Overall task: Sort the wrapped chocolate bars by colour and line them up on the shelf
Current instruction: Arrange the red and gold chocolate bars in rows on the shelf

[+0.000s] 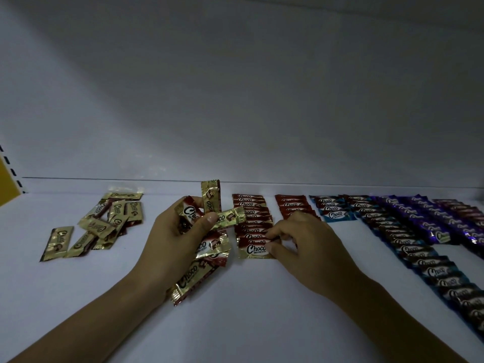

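A white shelf (235, 323) is stretching across the head view in dim light. A plain pale back wall (235, 100) is rising behind it, and a yellow panel (6, 179) is showing at the far left edge.

On the left part of the shelf a loose gold pile (110, 218) of wrapped bars is lying unsorted, the wrappers overlapping at all angles.

Near the centre the left hand (175, 244) is curling its fingers and thumb round a bundle of gold and red bars (191, 280). One gold bar is sticking upright above the fingers and another is jutting sideways under the thumb. The lowest is hanging down toward the shelf; whether it is touching cannot be told.

Just beside it, the right hand (301, 247) is pinching the right end of the front bar (255, 249) between thumb and forefinger. This bar is lying flat at the near end of the red row (252, 218), which is running back toward the wall with its bars overlapping.

To the right, a short red row (293, 205) and a short blue row (332, 210) are sitting near the wall. Further right, a long blue row (419, 258) is running from the wall to the near right edge, and purple rows (429, 221) are lying beyond it.
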